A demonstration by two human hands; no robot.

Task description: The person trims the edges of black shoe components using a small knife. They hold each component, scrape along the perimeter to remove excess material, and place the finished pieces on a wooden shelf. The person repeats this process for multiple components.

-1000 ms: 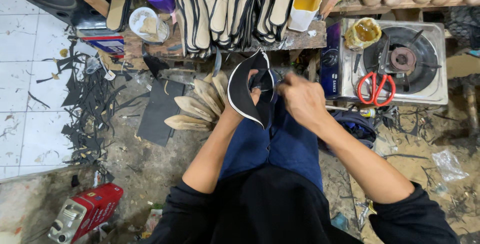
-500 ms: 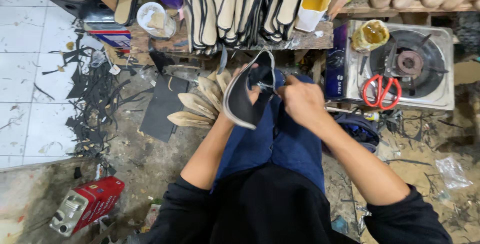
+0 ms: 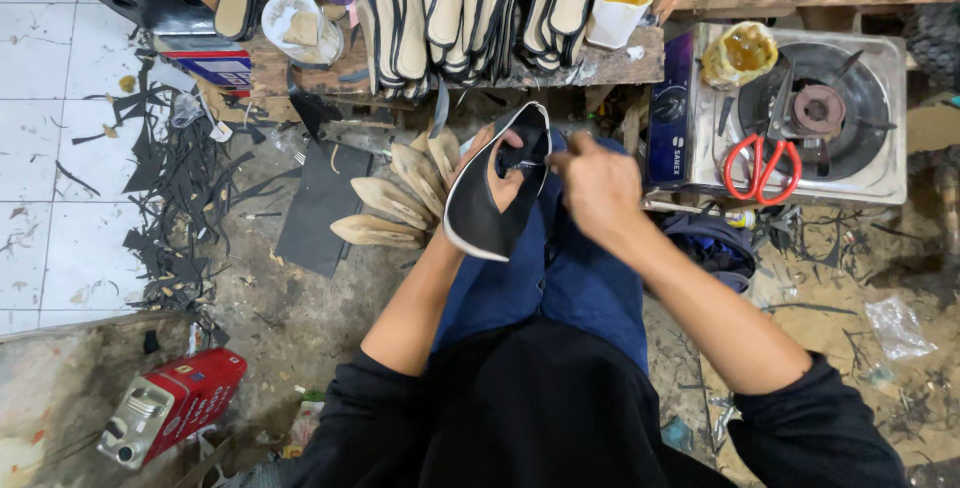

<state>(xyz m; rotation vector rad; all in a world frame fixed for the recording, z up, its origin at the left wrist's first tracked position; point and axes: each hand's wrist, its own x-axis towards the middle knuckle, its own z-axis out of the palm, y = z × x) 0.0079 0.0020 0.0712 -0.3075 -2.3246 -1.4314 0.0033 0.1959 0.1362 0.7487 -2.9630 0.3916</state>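
Floor (image 3: pixel 300 328): dirt and grit under and around the hands, scattered with black offcuts; white tiles lie well off to the left of the left hand.
Stove (image 3: pixel 800 118): a single-burner gas stove just to the right of the right hand, its burner ring bare.
Row of soles (image 3: pixel 470 8): cream soles with black edging stand packed on a wooden shelf just beyond both hands.
Black sheet (image 3: pixel 320 208): a flat dark panel on the floor to the left of the left hand.
Shoe upper (image 3: pixel 495 198): a black piece with a white rim, held up over the person's blue-trousered lap between the 2 hands, its open end turned away from the person.
Red tool (image 3: pixel 175 403): a red and silver device on the floor, well to the left and nearer the person than the left hand.
Fan of soles (image 3: pixel 395 203): several tan soles spread on the floor, just left of the left hand.
Scissors (image 3: pixel 758 166): red-handled, lying on the stove, right of the right hand.
Left hand (image 3: pixel 495 173): closed around the shoe upper from behind, fingers curled over its edge.
Right hand (image 3: pixel 592 183): fingers pinched at the far end of the shoe upper.
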